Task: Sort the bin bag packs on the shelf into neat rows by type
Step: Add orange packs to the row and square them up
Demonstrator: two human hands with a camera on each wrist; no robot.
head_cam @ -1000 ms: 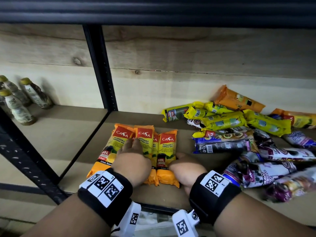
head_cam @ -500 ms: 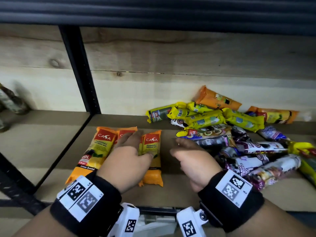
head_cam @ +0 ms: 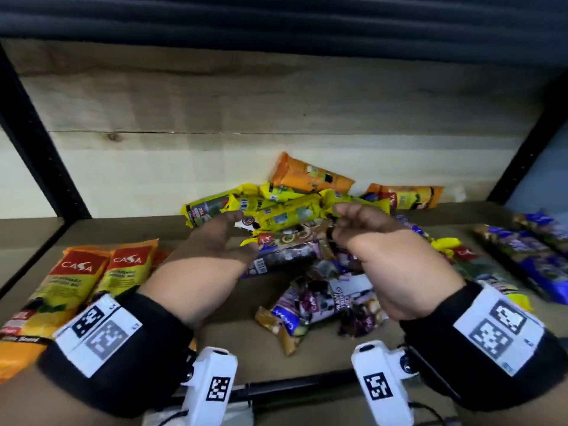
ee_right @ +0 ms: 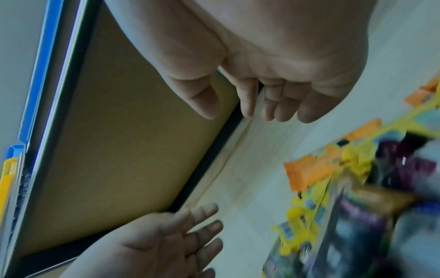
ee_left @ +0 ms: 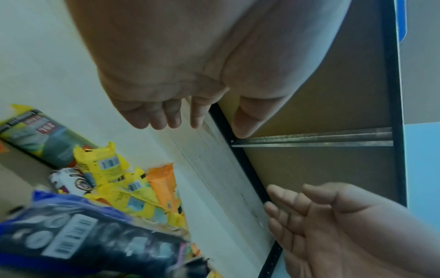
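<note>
Two orange CASA packs (head_cam: 76, 278) (head_cam: 129, 269) lie side by side at the shelf's left. A mixed heap fills the middle: yellow packs (head_cam: 285, 213) at the back, dark blue and purple packs (head_cam: 285, 256) (head_cam: 319, 302) in front. Two more orange packs (head_cam: 310, 176) (head_cam: 405, 196) lean by the back wall. Blue packs (head_cam: 528, 256) lie at the right. My left hand (head_cam: 236, 232) (ee_left: 185, 116) hovers over the heap's left side, fingers relaxed and empty. My right hand (head_cam: 341, 222) (ee_right: 250, 107) hovers beside it, loosely curled, holding nothing.
Black uprights (head_cam: 40, 142) (head_cam: 528, 149) frame the bay, with a wooden back wall (head_cam: 246, 103) and a dark shelf (head_cam: 276, 20) close overhead. The shelf's black front rail (head_cam: 292, 385) runs under my wrists. Bare board (head_cam: 239, 333) shows in front of the heap.
Both hands have lifted off the orange row and moved right and back, over the mixed heap. The view has swung right with them.
</note>
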